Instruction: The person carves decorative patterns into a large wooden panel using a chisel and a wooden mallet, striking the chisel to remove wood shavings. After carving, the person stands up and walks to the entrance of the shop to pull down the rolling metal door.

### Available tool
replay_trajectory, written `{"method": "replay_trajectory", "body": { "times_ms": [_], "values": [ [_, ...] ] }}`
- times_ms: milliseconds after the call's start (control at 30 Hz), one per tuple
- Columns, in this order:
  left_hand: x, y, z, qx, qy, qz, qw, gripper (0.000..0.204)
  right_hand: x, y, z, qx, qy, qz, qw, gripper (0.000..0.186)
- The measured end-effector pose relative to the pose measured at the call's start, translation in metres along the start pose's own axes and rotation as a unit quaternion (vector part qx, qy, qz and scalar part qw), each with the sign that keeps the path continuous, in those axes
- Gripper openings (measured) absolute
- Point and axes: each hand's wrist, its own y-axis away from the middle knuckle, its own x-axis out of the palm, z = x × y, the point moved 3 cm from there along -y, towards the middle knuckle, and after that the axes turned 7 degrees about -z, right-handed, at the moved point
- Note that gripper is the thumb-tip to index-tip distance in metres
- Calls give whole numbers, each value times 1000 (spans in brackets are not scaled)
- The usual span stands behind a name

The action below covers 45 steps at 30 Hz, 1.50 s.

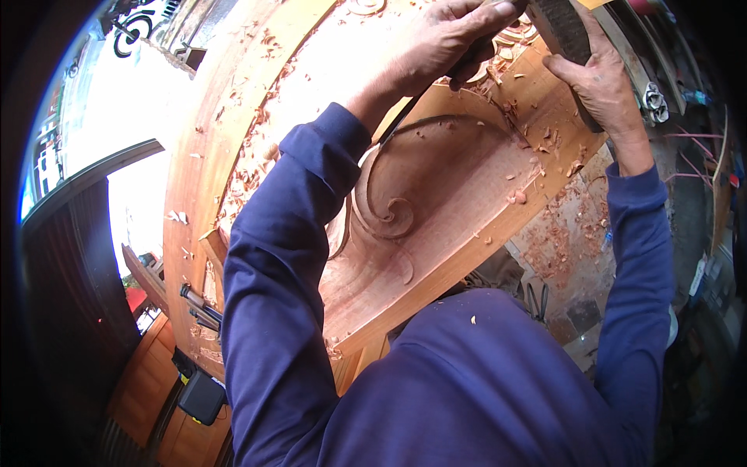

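My left hand (447, 43) is closed around a carving chisel (405, 115) at the top of the view. The chisel's slim dark blade slants down and left toward a carved line in the reddish wooden panel (475, 175). My right hand (603, 89) is wrapped around a dark, club-like wooden mallet (564, 33), close to the left hand; the top of the mallet runs out of view. A raised scroll (389, 216) curls in the hollowed part of the panel below the blade. My left forearm covers part of the panel's left side.
Wood shavings (249, 175) lie along the panel's far and left parts, with more on the floor (564, 233) at right. Several dark-handled tools (201, 310) rest at the bench's left side. A black case (202, 397) sits at lower left. Bright glare washes out the upper left.
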Motion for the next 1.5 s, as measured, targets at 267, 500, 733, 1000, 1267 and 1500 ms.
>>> {"method": "replay_trajectory", "body": {
  "times_ms": [267,500,733,1000,1267,1500],
  "values": [
    [0,1,-1,14,-1,-1,1000,46,-4,-8,-13,47,-60,44,996,85],
    [3,7,-3,-12,-7,2,1000,47,-13,-10,2,-55,41,101,993,88],
    [0,19,-10,28,33,15,999,55,-10,-1,-4,-52,44,43,997,87],
    [1,22,-5,25,40,22,999,56,-8,9,-3,-71,-20,67,995,81],
    [2,33,-17,39,38,40,998,50,-2,15,10,-50,-5,70,996,81],
    [-5,35,-10,24,31,2,999,65,8,13,30,-120,36,30,992,79]
  ]
}}
